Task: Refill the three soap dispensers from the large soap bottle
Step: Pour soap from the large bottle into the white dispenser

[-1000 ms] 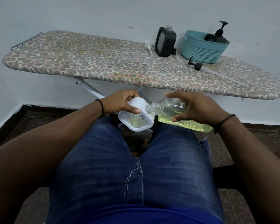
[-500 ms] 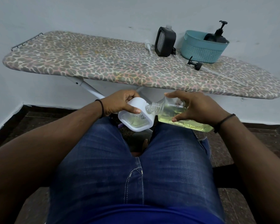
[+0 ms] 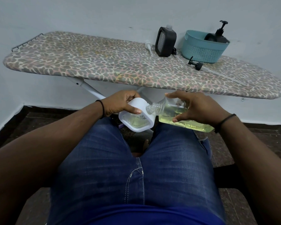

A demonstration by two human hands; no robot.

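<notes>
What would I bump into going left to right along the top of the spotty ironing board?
White pump → dark dispenser → loose black pump → blue basket, with a black pump bottle inside it.

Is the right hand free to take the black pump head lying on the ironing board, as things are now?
Probably not yet. The right hand holds the tilted large soap bottle against the white dispenser. The black pump head lies uncovered on the ironing board, so nothing else blocks it.
</notes>
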